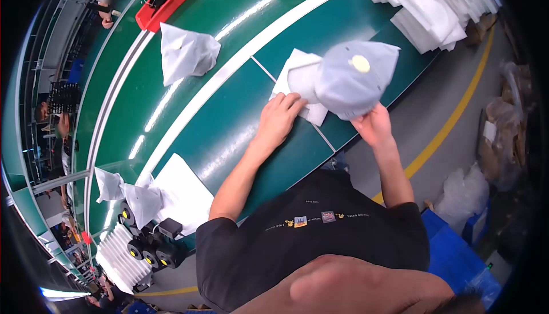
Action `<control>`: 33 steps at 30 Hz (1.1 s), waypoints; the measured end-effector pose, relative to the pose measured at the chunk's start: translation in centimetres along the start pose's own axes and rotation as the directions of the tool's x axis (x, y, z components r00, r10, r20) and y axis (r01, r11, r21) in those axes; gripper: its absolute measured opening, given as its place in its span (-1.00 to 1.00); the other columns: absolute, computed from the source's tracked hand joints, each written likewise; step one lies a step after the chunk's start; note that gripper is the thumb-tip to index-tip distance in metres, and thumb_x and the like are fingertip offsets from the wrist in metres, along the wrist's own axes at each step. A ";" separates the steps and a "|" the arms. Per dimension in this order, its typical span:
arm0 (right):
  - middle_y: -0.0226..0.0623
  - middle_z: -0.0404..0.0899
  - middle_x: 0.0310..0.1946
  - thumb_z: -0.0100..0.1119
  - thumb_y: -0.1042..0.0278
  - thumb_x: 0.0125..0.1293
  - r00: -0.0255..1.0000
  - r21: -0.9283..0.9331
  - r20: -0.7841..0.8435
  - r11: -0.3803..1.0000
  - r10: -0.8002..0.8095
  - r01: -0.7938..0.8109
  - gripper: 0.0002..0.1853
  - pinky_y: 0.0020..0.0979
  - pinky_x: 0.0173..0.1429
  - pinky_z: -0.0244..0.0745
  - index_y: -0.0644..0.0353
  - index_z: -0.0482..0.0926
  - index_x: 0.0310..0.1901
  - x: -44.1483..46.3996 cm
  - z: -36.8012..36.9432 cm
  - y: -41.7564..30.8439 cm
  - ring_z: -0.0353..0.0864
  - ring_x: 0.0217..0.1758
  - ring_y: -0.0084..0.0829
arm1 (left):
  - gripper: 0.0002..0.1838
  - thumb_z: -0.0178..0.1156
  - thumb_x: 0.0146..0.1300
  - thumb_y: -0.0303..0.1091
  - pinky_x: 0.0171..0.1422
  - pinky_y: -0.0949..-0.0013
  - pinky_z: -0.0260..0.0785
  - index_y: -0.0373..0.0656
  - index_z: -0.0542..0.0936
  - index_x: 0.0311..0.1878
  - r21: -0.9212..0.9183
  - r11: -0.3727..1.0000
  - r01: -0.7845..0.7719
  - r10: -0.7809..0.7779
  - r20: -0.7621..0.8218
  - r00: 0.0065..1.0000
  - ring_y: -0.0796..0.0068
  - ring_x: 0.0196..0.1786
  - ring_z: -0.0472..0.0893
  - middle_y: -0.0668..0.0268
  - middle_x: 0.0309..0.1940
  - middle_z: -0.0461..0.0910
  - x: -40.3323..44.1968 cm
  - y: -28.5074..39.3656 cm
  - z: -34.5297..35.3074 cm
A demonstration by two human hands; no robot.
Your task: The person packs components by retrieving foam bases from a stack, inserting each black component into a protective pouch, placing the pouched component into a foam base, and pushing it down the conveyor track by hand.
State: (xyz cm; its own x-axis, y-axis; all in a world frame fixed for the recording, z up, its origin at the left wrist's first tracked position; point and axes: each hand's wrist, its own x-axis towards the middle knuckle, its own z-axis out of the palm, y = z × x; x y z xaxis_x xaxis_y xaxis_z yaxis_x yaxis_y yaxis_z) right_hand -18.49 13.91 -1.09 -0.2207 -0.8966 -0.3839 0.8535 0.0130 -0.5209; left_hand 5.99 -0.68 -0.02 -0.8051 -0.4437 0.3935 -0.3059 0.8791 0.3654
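A rounded item wrapped in a thin whitish bag (355,79), with a yellow round spot showing on it, is held up over the green bench. My right hand (374,124) grips its lower edge, fingers partly hidden under it. My left hand (281,116) lies with fingers close together on a white foam sheet or pouch (302,74) beside the wrapped item. Whether the left fingers pinch the sheet cannot be made out.
Another wrapped item (186,54) sits on the green belt (234,34), near a red tray (164,4). White foam pouches (429,14) pile up at the upper right. Black round parts (150,254), white sheets (182,194) and wrapped items (142,198) are at the lower left.
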 end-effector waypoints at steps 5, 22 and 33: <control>-0.36 0.61 -0.22 -0.08 0.23 0.69 0.996 0.023 0.088 0.999 0.033 -0.035 -0.75 -0.41 -0.32 0.39 0.19 0.54 0.02 2.5 2.0 1.6 0.52 -0.34 -0.49 | -0.62 0.25 0.12 -0.50 -0.02 0.17 0.54 -0.13 0.70 0.06 -0.033 0.999 0.019 -0.024 -0.148 0.989 0.23 -0.07 0.60 0.35 -0.02 0.65 0.0 0.6 2.0; -0.33 0.62 -0.65 0.18 0.26 0.43 0.980 -0.980 -0.198 -0.003 -0.014 -0.198 -0.71 -0.49 -0.69 0.25 0.26 0.60 -0.42 6.0 6.0 -3.8 0.52 -0.70 -0.57 | -0.76 0.39 0.10 -0.53 -0.08 0.12 0.45 -0.12 0.68 -0.13 -0.185 0.983 0.020 -0.075 -0.295 0.953 0.16 -0.17 0.59 0.27 -0.27 0.57 -1.0 0.7 3.4; -0.26 0.62 -0.58 -0.02 0.22 0.62 0.954 -0.867 -0.282 0.400 0.102 -0.299 -0.63 -0.50 -0.75 0.06 0.34 0.62 -0.25 16.3 8.4 -3.1 0.37 -0.76 -0.59 | -0.72 0.37 0.21 -0.50 0.19 0.10 0.39 -0.17 0.68 0.01 -0.335 0.930 0.149 -0.250 -0.282 0.926 0.14 0.13 0.57 0.24 0.02 0.63 -0.4 0.4 2.9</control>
State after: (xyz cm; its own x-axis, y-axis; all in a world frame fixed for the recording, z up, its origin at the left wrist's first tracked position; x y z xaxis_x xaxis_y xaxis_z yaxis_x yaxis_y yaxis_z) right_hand -20.77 -4.42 0.67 -0.2568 -0.7292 -0.6343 -0.0022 0.6568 -0.7541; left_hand 4.76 0.34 -2.52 -0.5259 -0.6799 0.5110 -0.2349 0.6935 0.6811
